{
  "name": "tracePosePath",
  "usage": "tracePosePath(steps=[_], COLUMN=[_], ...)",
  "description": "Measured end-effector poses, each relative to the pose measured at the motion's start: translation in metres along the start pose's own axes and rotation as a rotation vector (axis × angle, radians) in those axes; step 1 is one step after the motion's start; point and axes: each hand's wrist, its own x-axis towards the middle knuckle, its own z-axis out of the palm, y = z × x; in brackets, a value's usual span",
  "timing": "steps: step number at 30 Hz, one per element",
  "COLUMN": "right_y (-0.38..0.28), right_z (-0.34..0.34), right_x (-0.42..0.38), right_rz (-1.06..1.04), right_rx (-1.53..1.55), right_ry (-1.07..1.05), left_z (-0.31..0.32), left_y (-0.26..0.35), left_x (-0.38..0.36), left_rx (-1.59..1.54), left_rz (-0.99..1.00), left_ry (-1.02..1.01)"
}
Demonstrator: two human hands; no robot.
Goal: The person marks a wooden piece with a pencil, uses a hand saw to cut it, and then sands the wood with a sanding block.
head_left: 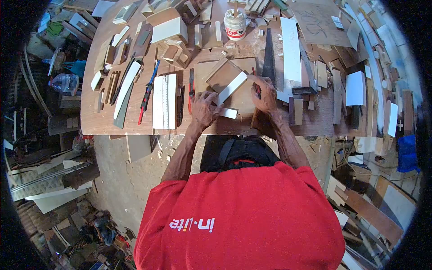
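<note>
My left hand (pixel 206 109) has its fingers bent over the lower end of a white strip (pixel 233 86), holding it down. The strip lies slanted across a brown wooden frame (pixel 223 72) on a flat board (pixel 245 96). A short white piece (pixel 228 113) lies just right of my left fingers. My right hand (pixel 265 94) is closed around a thin dark and red pencil-like tool (pixel 257 87), beside the strip's upper end. Left of these, a red and black tool (pixel 191 85) lies close to my left hand.
A white tub (pixel 234 26) with a stick in it stands at the back. A handsaw (pixel 268 56) lies right of the board. A steel ruler (pixel 165 101) rests on a white panel at left, near a red and blue tool (pixel 147 96). Wood offcuts crowd both sides.
</note>
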Motion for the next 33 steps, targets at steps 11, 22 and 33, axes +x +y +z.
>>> tracePosePath(steps=[11,22,33], right_y=[0.000,0.007,-0.017], right_z=[0.000,0.001,-0.015], right_x=[-0.002,-0.005,-0.003], right_rz=[0.004,0.044,-0.012], right_rx=[0.095,0.132,0.058], right_ry=[0.000,-0.011,0.209], left_z=[-0.002,-0.021,-0.025], left_y=[0.002,0.017,0.026], left_x=[0.002,0.005,0.103], left_rx=[0.005,-0.051,0.073], left_rz=[-0.007,-0.041,0.143], left_ry=[-0.035,-0.010,-0.468])
